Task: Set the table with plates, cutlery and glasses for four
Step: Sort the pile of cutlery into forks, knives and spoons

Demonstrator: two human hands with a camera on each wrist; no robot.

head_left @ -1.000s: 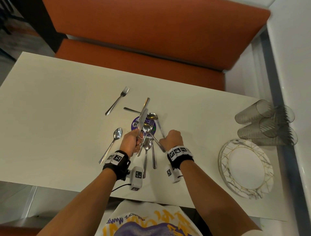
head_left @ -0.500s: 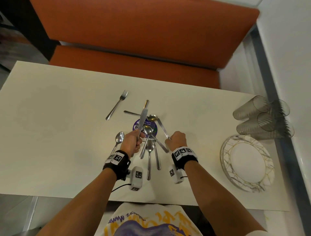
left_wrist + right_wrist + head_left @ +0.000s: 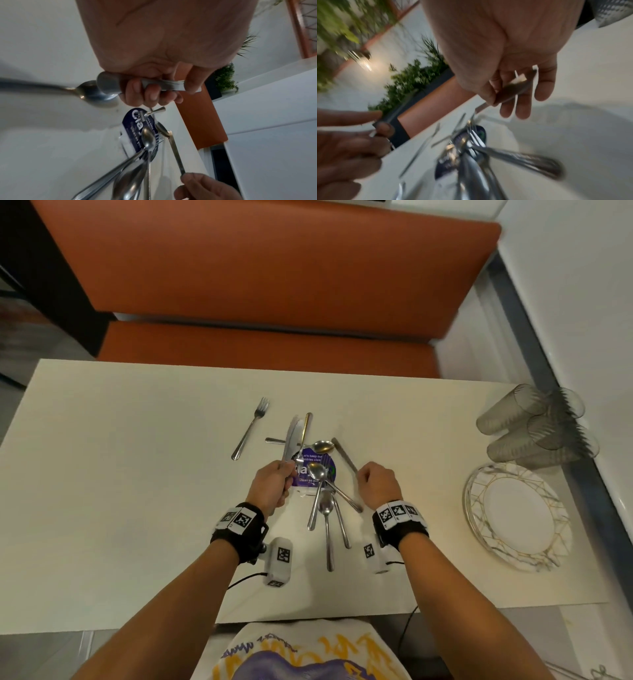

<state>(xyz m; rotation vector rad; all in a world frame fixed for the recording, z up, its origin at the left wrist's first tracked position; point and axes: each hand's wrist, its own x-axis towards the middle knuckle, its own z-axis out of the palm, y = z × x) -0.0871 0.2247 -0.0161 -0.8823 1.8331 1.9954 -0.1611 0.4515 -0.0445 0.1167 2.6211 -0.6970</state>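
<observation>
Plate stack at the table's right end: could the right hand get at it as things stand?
Probably not right away. The table lies bare between the right hand and the plate stack, but that hand already pinches a knife from the cutlery pile.

Cutlery pile (image 3: 471, 155) motion-blurred in right-wrist view

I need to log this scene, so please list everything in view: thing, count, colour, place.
table: one, cream, in front of the person.
plates: a stack, white with gold lines, right end; count unclear.
glasses: several, clear grey, on their sides beyond the plates.
fork: one, silver, alone left of the pile.
cutlery pile: spoons and more, silver, table centre.
sticker: one, purple, under the pile.
bench: one, orange, behind the table.
knife: one, silver, held in the left hand.
right hand: grips a silver handle.
</observation>
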